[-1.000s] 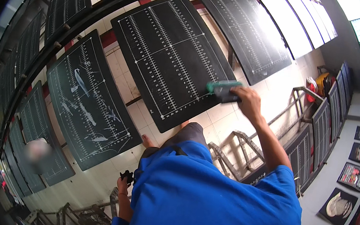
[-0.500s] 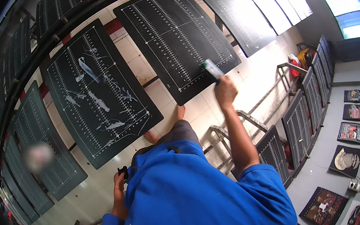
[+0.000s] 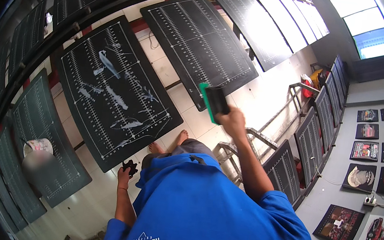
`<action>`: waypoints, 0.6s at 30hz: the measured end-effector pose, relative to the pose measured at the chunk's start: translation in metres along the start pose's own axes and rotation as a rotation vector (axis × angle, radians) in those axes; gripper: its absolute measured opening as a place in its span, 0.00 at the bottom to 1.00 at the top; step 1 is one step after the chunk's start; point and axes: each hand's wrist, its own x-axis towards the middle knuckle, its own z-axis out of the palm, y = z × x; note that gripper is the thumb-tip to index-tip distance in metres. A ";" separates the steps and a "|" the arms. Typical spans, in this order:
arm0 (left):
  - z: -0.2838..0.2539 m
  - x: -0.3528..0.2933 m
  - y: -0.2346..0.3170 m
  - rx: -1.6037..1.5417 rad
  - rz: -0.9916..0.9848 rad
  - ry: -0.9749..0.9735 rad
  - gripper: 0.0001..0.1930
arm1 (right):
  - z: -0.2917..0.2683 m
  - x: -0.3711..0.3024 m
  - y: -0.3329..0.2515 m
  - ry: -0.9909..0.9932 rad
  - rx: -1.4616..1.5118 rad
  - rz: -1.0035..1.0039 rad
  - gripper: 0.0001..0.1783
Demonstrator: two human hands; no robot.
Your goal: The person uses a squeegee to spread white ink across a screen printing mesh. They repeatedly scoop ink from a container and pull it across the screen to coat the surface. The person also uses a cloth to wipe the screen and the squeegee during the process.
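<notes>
My right hand (image 3: 232,123) is closed on the handle of a squeegee (image 3: 216,101) with a black body and a green blade edge. It is held in the air over the near right corner of a black gridded board (image 3: 201,40), and I cannot tell whether the blade touches it. Low by my left side, my left hand (image 3: 123,176) grips a small black knobbed object (image 3: 131,166) whose kind is unclear. Between the hands lies another black gridded board (image 3: 125,79), with whitish smears and scraps scattered over it.
A whitish tub (image 3: 38,148), partly blurred, stands on a greenish board (image 3: 64,179) at the left. Dark metal rails (image 3: 77,21) run behind the boards. On my right are a metal frame (image 3: 265,139), more leaning boards (image 3: 312,134) and a wall with prints (image 3: 362,177).
My right hand has swung the squeegee toward me and a little left, turning its broad black side into view. My left hand has moved slightly up and left, and the view has shifted.
</notes>
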 end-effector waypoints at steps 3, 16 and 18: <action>-0.015 -0.019 -0.014 0.001 -0.015 0.043 0.15 | -0.026 0.027 0.018 -0.023 0.562 0.029 0.13; -0.048 -0.095 -0.035 -0.018 0.082 0.315 0.15 | 0.142 -0.084 -0.191 -0.417 0.001 -1.102 0.26; -0.044 -0.106 -0.036 -0.032 0.091 0.301 0.13 | 0.183 -0.093 -0.208 -0.330 -0.064 -1.327 0.26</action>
